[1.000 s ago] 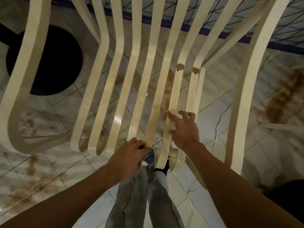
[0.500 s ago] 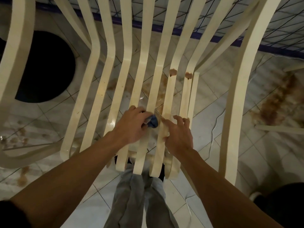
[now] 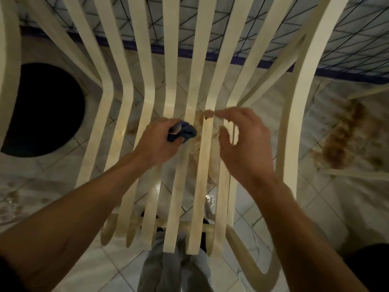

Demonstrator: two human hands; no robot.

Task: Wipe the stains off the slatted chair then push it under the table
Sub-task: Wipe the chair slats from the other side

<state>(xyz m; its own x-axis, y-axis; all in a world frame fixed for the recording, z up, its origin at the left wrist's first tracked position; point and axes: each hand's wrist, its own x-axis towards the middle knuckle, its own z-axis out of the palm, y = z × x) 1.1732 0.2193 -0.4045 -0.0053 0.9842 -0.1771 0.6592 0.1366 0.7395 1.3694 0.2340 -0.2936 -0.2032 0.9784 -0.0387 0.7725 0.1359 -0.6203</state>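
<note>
My left hand (image 3: 157,142), gripping the blue cloth (image 3: 186,131), has slid up the slatted chair (image 3: 124,127) before me to just beside the brown stain (image 3: 208,114); my right hand (image 3: 244,144) has lifted off, loosely curled, empty. Wiping's unfinished, I judge.

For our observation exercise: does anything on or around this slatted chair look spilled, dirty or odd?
Yes. A brown blob sits on one slat of the slatted chair, beside the right hand, near the blue cloth the left hand grips. A larger brown spill smears the floor tiles at right.
</note>
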